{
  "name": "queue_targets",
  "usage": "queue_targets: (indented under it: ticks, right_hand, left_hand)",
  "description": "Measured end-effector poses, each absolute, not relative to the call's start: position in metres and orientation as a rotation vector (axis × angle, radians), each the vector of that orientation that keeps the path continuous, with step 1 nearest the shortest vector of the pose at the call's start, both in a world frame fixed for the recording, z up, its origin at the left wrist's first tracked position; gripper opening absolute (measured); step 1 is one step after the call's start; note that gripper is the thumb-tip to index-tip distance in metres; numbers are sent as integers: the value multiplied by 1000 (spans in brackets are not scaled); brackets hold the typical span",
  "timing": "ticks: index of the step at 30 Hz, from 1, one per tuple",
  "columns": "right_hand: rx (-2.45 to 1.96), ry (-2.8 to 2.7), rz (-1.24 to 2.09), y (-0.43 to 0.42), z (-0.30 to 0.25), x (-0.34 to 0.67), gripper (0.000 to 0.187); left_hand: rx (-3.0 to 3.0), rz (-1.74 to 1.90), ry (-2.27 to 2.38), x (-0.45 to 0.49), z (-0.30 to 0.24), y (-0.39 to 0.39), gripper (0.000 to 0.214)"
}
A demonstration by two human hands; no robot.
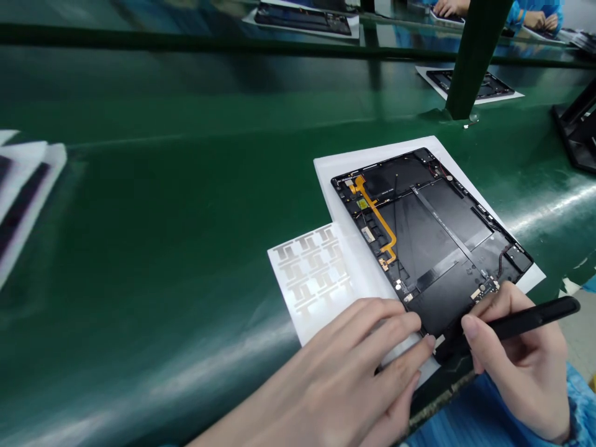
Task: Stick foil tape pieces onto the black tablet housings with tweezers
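Observation:
An opened black tablet (433, 236) lies back-side up on a white sheet (354, 162), with an orange flex cable (378, 217) along its left side. My right hand (521, 360) is closed round black tweezers (516, 321), whose tip rests at the tablet's near corner. My left hand (358, 366) lies flat with fingers stretched out, fingertips touching the tablet's near edge and the white sheet. A clear sticker sheet (311, 273) with several silvery shapes lies just left of the tablet, under my left hand's far side.
A green conveyor belt (162, 217) carries everything. A green post (475, 59) stands behind the tablet. More tablets on white sheets (470, 84) lie farther along, and blurred ones at the left edge (23, 186). Another person's hands (535, 18) work at the top right.

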State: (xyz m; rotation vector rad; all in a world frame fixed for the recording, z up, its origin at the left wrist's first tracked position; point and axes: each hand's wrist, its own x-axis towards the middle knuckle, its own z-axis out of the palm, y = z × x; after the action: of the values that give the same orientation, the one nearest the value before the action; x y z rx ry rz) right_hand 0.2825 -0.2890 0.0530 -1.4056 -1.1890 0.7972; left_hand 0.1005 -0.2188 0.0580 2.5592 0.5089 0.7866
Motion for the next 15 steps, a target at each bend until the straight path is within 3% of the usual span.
queue_targets:
  ticks: [9,15]
  right_hand:
    - [-1388,-1194,790,-291,51,279,27]
    - [-1414,-1231,505,-299,38,272,27]
  left_hand:
    - [2518,775,487,101,55,-220,26]
    - [2492,767,514,104,61,-218,28]
